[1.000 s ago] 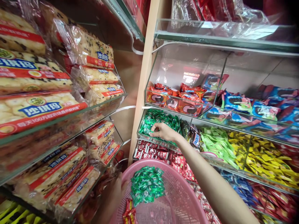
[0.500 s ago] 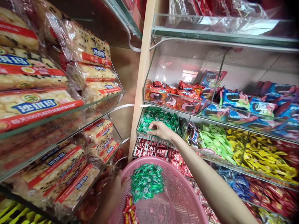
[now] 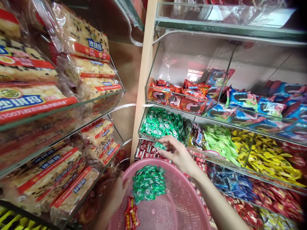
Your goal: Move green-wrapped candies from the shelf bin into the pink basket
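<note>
My right hand (image 3: pixel 176 151) is closed on a green-wrapped candy (image 3: pixel 159 146), held in the air just above the far rim of a pink plastic basket (image 3: pixel 195 188). At the basket's left rim, my left hand (image 3: pixel 117 188) grips the edge; part of its fingers is blurred. Inside the basket lies a heap of green-wrapped candies (image 3: pixel 150 183), with a few red-and-yellow wrapped sweets (image 3: pixel 131 214) near it. More of the same green candies (image 3: pixel 161 123) fill a clear shelf bin behind my right hand.
Red-and-white packets (image 3: pixel 146 149) lie on the shelf below the green bin. To the right are Snickers bars (image 3: pixel 198 139), light green packets (image 3: pixel 219 142) and yellow packets (image 3: pixel 268 156). Glass shelves with packaged pastries (image 3: pixel 91 44) stand on the left, beside a wooden post (image 3: pixel 141 86).
My right hand has left the green candy bin and come down toward the basket with a green candy in its fingers. My left hand stays at the rim.
</note>
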Action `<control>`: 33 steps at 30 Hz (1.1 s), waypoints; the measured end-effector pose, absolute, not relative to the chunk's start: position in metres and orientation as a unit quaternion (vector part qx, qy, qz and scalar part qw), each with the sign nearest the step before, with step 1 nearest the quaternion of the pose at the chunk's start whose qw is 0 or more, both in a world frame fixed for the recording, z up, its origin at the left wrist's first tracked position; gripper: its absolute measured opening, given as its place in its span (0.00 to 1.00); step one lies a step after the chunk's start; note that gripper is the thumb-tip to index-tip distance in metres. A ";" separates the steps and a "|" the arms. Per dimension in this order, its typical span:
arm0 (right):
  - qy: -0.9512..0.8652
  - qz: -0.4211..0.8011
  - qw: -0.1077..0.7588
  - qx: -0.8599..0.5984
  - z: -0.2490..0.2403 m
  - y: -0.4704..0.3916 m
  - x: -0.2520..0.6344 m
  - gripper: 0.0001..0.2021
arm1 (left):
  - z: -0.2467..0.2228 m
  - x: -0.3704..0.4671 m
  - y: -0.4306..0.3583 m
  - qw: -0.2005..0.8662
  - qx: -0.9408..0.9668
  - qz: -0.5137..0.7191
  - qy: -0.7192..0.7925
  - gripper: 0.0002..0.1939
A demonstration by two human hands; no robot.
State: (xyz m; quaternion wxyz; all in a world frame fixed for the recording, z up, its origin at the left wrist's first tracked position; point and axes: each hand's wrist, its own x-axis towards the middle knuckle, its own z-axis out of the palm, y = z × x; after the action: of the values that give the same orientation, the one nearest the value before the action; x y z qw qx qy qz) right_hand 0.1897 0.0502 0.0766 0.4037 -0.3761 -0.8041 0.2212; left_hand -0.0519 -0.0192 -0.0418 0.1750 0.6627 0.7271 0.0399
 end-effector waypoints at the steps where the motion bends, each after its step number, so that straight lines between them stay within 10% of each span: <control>1: -0.804 0.223 0.384 -0.396 0.064 0.044 0.197 0.13 | -0.042 -0.052 -0.019 0.173 0.664 0.036 0.727 0.22; 9: -0.801 0.140 0.194 -0.548 -0.058 0.019 0.248 0.16 | -0.048 -0.053 -0.017 0.167 0.659 0.039 0.732 0.22; 18: -0.823 -0.016 0.005 -0.568 -0.073 0.018 0.234 0.20 | -0.049 -0.053 -0.019 0.181 0.657 0.053 0.730 0.21; 33: -0.829 0.019 -0.006 -0.559 -0.083 0.012 0.237 0.33 | -0.058 -0.054 -0.019 0.184 0.651 0.059 0.734 0.25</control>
State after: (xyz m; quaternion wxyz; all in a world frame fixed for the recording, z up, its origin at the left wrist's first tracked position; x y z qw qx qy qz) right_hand 0.2367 0.0118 -0.0833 -0.0059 -0.5588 -0.8291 0.0185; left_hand -0.0536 -0.0192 -0.0579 0.1837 0.6515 0.7337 0.0588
